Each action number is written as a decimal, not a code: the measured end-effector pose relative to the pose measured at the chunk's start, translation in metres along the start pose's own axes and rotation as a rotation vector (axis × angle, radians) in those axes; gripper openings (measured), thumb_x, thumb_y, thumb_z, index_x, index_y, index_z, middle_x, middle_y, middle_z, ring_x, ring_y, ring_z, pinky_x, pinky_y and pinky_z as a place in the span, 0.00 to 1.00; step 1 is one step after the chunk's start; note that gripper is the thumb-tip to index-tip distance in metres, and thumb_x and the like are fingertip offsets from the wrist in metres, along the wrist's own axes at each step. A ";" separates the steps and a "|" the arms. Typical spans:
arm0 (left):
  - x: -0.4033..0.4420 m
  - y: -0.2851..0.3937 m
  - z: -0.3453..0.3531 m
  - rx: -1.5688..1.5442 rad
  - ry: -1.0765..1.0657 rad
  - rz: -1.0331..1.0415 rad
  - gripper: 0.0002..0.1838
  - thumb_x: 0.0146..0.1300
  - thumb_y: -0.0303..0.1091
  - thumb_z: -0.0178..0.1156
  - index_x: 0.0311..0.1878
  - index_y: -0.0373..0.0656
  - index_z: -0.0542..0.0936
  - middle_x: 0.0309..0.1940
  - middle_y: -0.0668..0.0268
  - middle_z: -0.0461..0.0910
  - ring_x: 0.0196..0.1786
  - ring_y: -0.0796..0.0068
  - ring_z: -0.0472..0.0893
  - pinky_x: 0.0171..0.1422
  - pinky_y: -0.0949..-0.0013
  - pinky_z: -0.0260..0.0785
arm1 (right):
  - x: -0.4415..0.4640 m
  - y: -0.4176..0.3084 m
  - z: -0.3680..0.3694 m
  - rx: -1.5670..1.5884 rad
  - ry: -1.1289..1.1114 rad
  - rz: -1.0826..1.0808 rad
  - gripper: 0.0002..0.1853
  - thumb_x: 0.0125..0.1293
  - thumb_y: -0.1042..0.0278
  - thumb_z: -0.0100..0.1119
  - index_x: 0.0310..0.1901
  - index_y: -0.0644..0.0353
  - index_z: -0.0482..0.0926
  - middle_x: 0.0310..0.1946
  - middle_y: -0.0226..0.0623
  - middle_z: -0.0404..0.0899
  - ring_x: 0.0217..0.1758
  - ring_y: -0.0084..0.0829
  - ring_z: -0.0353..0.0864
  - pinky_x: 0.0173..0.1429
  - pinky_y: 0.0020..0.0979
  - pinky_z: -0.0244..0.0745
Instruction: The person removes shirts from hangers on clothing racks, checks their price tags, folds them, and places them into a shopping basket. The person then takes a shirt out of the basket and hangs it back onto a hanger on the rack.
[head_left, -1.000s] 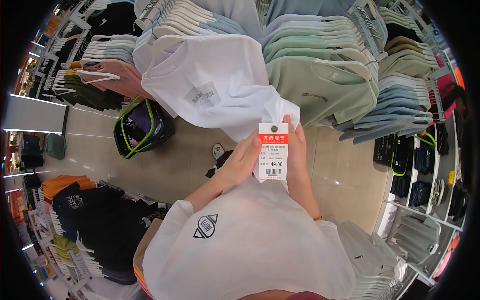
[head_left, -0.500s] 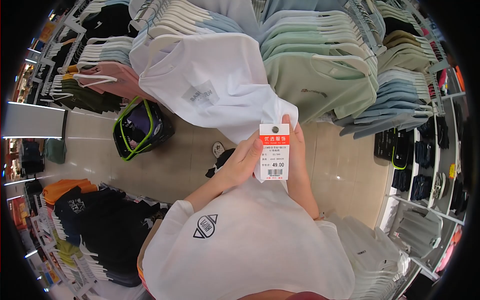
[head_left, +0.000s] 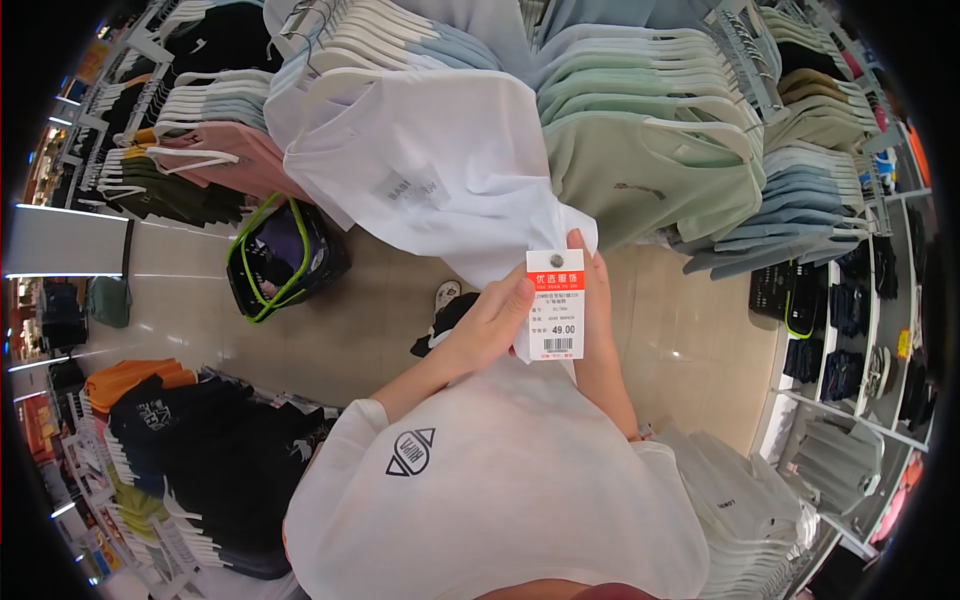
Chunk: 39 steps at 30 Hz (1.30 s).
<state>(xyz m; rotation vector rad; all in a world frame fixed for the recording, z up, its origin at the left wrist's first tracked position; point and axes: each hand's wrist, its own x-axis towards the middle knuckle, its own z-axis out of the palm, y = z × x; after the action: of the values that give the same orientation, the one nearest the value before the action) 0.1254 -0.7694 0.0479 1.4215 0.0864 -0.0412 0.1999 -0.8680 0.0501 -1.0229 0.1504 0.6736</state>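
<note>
A white price tag (head_left: 556,318) with a red band and the figure 49.00 faces me in front of my chest. My left hand (head_left: 503,312) pinches its left edge, thumb on the front and fingers hidden behind. At the tag's right side, my right hand (head_left: 594,292) is closed on the sleeve of a white T-shirt (head_left: 430,150); the tag covers part of that hand. The T-shirt hangs on a white hanger (head_left: 318,92) at the front of a rack, its sleeve drawn toward me. Grey lettering marks its chest.
Green T-shirts (head_left: 650,170) hang just right of the white one. A black shopping basket (head_left: 283,262) with a lime rim and dark contents stands on the floor at left; another basket (head_left: 800,300) is at right. Black shirts (head_left: 220,450) hang behind me on the left.
The tag and both hands have shifted slightly right in view, as have the hanging shirts. My grip looks the same.
</note>
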 end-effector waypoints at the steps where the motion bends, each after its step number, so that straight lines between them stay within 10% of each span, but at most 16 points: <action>1: 0.001 0.000 -0.004 0.016 -0.012 -0.008 0.29 0.63 0.54 0.30 0.56 0.39 0.60 0.25 0.66 0.73 0.21 0.83 0.70 0.19 0.80 0.60 | 0.004 0.003 0.001 -0.001 -0.004 -0.002 0.12 0.61 0.55 0.47 0.34 0.55 0.71 0.22 0.23 0.72 0.23 0.13 0.71 0.25 0.17 0.66; 6: 0.012 0.000 -0.039 0.136 0.004 -0.092 0.26 0.64 0.51 0.34 0.51 0.38 0.64 0.24 0.62 0.73 0.23 0.72 0.72 0.26 0.72 0.64 | 0.049 0.042 -0.010 0.027 -0.076 -0.088 0.10 0.59 0.60 0.52 0.26 0.56 0.71 0.17 0.25 0.72 0.19 0.14 0.71 0.20 0.18 0.64; 11: 0.021 -0.055 -0.103 0.779 -0.088 -0.106 0.17 0.60 0.44 0.45 0.44 0.39 0.68 0.23 0.59 0.74 0.26 0.65 0.73 0.31 0.66 0.63 | 0.102 0.103 -0.050 0.138 0.167 0.179 0.15 0.55 0.68 0.51 0.42 0.67 0.67 0.32 0.39 0.75 0.31 0.33 0.78 0.31 0.32 0.76; 21: 0.007 -0.041 -0.253 0.634 0.371 0.061 0.12 0.56 0.35 0.52 0.41 0.39 0.71 0.30 0.62 0.74 0.29 0.71 0.73 0.33 0.73 0.65 | 0.181 0.254 -0.132 0.081 0.567 0.389 0.21 0.52 0.75 0.50 0.49 0.64 0.59 0.35 0.41 0.69 0.35 0.39 0.74 0.35 0.38 0.73; 32: 0.000 -0.014 -0.411 1.050 0.807 0.333 0.25 0.53 0.29 0.53 0.55 0.40 0.62 0.51 0.51 0.61 0.54 0.52 0.63 0.56 0.60 0.56 | 0.154 0.126 0.154 -1.034 0.590 -1.293 0.24 0.51 0.72 0.54 0.51 0.60 0.61 0.51 0.42 0.61 0.56 0.39 0.58 0.62 0.40 0.46; 39: 0.030 -0.016 -0.446 1.258 0.823 0.312 0.26 0.52 0.28 0.54 0.56 0.44 0.62 0.52 0.50 0.61 0.53 0.52 0.63 0.55 0.59 0.57 | 0.179 0.117 0.203 -1.273 0.470 -1.165 0.19 0.50 0.68 0.56 0.46 0.57 0.67 0.46 0.37 0.67 0.53 0.38 0.62 0.62 0.46 0.43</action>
<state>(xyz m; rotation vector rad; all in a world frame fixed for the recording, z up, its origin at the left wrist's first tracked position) 0.1387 -0.3302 -0.0360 2.6048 0.5925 0.8951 0.2345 -0.5804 -0.0037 -2.1682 -0.5277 -0.7007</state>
